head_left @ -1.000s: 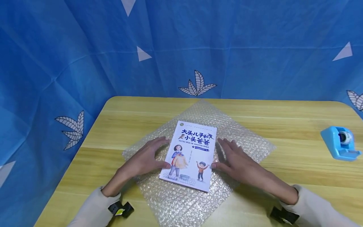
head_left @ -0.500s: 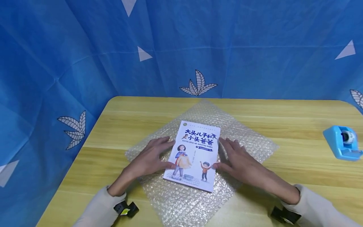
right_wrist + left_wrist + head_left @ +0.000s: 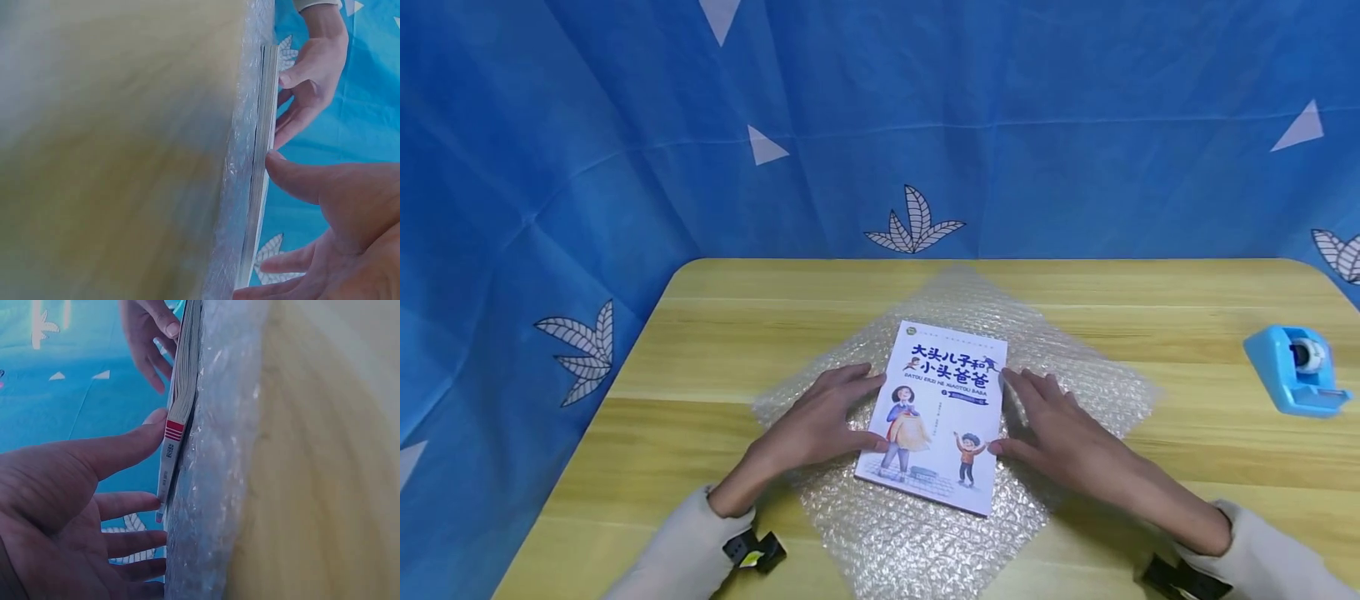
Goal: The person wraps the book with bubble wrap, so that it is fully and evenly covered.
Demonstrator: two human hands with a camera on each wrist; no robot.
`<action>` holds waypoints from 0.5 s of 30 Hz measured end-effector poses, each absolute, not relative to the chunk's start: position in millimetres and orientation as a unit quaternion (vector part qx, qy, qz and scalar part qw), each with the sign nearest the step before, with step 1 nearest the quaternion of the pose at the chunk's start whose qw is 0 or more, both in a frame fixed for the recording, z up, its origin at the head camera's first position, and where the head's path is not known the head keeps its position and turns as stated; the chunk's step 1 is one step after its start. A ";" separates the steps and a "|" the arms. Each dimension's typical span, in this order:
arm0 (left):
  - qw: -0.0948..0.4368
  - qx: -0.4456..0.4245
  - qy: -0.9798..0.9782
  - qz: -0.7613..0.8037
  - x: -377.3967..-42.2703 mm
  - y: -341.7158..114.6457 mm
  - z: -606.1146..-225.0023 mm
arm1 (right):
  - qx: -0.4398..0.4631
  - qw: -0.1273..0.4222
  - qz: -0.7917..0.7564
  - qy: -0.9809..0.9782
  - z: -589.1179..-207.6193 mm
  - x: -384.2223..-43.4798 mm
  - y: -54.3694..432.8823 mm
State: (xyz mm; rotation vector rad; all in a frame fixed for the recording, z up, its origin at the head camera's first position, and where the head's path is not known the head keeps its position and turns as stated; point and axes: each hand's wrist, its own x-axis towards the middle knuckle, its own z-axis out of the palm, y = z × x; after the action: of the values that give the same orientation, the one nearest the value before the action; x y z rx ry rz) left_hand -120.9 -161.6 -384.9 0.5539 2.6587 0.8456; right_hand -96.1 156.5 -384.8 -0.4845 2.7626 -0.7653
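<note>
A paperback book (image 3: 936, 425) with a white illustrated cover lies face up, slightly tilted, on a square of bubble wrap (image 3: 917, 542) turned cornerwise. My left hand (image 3: 820, 421) is at the spine side, its thumb tip on the cover edge and its straight fingers along the spine, as the left wrist view shows. On the opposite side, my right hand (image 3: 1067, 437) lies with thumb and fingertips at the page edge (image 3: 259, 169), fingers extended. Neither hand curls round the book. The bubble wrap sheet is flat under it.
A blue tape dispenser (image 3: 1307, 400) with a roll of tape stands on the right of the wooden table (image 3: 715, 333). Behind the table and on its left hangs a blue patterned cloth (image 3: 850, 83). Small black cameras are strapped to both wrists.
The book and the bubble wrap under it have slid to the right together, with both hands moving along at the book's sides. The tape dispenser stays put.
</note>
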 end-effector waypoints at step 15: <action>0.155 0.233 0.918 0.279 -126.4 -126.2 -384.1 | -0.135 0.124 -0.258 0.949 -388.0 -89.8 191.8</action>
State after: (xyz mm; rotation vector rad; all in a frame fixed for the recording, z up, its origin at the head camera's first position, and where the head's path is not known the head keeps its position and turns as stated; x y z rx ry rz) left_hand -126.4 -126.2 -384.1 0.6687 2.6316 0.8003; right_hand -89.8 191.8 -388.0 -0.3926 2.7664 -0.7526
